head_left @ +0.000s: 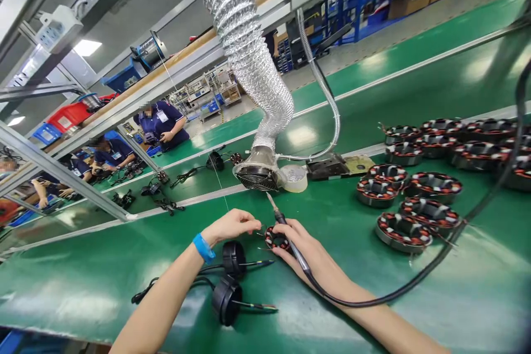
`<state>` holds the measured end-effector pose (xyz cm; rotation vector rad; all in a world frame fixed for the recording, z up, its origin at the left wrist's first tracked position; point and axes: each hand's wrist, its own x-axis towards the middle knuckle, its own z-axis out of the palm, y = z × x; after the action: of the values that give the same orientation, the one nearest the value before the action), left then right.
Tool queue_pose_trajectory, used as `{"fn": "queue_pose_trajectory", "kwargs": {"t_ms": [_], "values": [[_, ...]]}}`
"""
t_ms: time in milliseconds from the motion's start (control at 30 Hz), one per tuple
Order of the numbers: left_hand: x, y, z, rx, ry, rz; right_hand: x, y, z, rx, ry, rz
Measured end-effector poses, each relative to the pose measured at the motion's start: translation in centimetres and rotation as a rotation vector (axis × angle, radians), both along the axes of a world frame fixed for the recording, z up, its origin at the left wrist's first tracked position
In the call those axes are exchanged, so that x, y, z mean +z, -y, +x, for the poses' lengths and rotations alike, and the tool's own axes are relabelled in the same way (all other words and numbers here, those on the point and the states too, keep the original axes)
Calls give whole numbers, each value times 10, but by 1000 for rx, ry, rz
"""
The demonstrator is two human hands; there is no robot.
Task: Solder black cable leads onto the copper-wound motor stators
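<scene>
Soldering iron and small wound stator share one hand

The right hand grips a soldering iron, tip pointing up and away, and steadies one small wound stator between thumb and fingers, above the green bench. The left hand has its fingertips pinched together beside the stator's leads; whether they hold a lead or the thin strand reaching down to that hand is too small to tell. The palm partly covers the stator.

On the shelf stand a red bin and two blue ones, contents hard to make out; a wire spool sits by the nearer blue bin. A round translucent dish adjoins the fume extractor; its contents are unclear.

Two black motor housings with cables lie near the left forearm. At right, five larger stators stand nearest; those behind overlap, some cut off by the picture's edge.
</scene>
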<state>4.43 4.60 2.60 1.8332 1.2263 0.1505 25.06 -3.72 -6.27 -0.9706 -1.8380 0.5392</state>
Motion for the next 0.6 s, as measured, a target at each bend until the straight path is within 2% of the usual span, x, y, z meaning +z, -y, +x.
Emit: {"fn": "queue_pose_trajectory", "kwargs": {"t_ms": [167,333,433,600], "values": [[-10,-1,-13,-158,9,-181,-4,-1,-2,-19,15,19],[-11,0,-9,-276,71,-192,-12,-4,-2,-25,13,36],[-7,7,-7,-234,104,-189,-16,-7,-3,-34,4,56],[0,27,-2,-38,84,-219,-14,-7,-2,-35,-32,53]]}}
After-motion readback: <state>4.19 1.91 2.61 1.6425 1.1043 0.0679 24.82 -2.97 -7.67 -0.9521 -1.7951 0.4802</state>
